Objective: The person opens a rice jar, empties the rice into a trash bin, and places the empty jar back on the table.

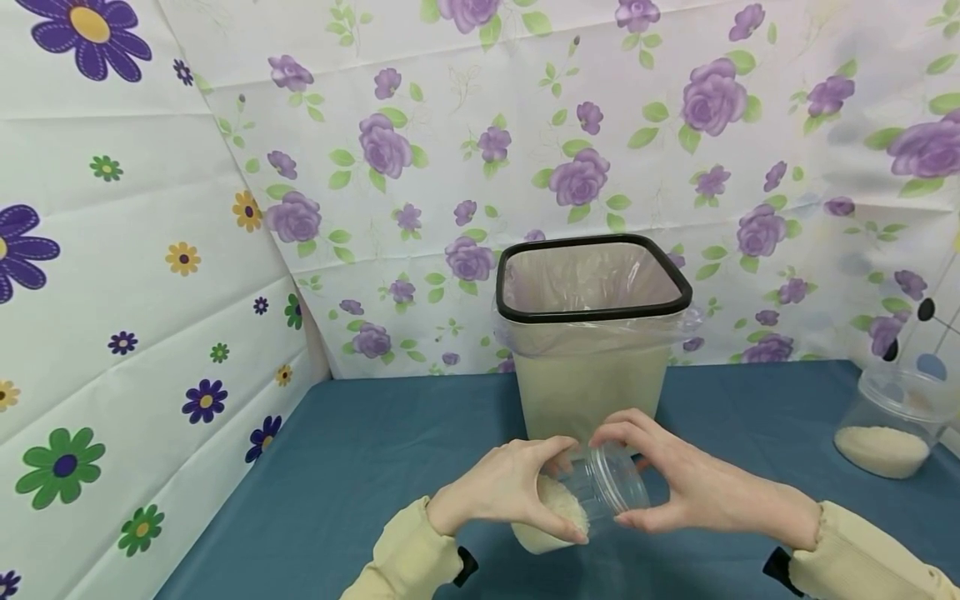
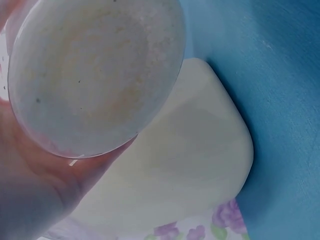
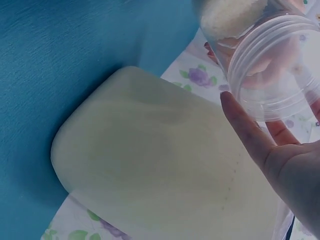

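A clear plastic jar [image 1: 583, 492], partly filled with white rice-like grains [image 1: 551, 515], is tilted on its side in front of the bin. My left hand [image 1: 502, 483] grips its body near the base, thumb along the near side. Around the clear ridged lid [image 1: 620, 477] at the mouth end curl the thumb and fingers of my right hand [image 1: 690, 479]. The left wrist view shows the jar's round base [image 2: 97, 80] close up. In the right wrist view the fingertips touch the rim of the lid [image 3: 245, 82]. Whether the lid is loose cannot be told.
Directly behind the hands stands a cream waste bin [image 1: 592, 383] with a black rim and a clear liner. Another clear tub [image 1: 892, 425] holding white grains is at the far right. Blue cloth [image 1: 390, 467] covers the table, and flowered sheets [image 1: 450, 167] hang behind and left.
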The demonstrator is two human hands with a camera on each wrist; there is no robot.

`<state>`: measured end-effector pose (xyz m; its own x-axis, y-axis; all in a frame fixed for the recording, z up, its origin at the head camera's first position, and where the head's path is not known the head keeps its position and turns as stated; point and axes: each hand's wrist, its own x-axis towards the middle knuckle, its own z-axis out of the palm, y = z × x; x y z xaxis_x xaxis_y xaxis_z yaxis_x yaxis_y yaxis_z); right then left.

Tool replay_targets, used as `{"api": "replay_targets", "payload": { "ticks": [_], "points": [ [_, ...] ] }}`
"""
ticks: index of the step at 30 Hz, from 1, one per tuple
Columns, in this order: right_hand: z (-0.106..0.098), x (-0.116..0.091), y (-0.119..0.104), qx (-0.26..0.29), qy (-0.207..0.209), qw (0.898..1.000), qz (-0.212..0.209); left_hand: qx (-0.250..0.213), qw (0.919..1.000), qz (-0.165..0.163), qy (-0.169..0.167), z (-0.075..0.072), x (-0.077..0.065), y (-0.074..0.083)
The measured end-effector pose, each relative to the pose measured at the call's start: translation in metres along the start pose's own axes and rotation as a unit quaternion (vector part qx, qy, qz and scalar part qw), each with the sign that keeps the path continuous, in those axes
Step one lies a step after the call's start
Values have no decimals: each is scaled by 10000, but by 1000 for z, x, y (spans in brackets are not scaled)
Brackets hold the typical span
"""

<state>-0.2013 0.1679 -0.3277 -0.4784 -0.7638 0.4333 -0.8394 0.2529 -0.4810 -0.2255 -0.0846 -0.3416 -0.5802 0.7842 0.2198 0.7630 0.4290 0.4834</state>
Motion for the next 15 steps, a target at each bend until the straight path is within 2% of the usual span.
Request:
{"api": "replay_targets", "payload": {
  "ticks": [6, 10, 12, 15],
  "points": [
    [-1, -1, 0, 3, -15, 9999, 133, 186, 9997, -106, 129, 0, 0, 1],
    [-1, 0, -1, -105, 17, 9997, 199, 320, 9993, -56, 202, 0, 1, 2],
    [-1, 0, -3, -134, 51, 9990, 415, 364, 9991, -19, 237, 1, 1, 3],
    [-1, 0, -5, -44, 96, 9937, 1115, 463, 9985, 14, 303, 1, 0, 3]
  ]
}}
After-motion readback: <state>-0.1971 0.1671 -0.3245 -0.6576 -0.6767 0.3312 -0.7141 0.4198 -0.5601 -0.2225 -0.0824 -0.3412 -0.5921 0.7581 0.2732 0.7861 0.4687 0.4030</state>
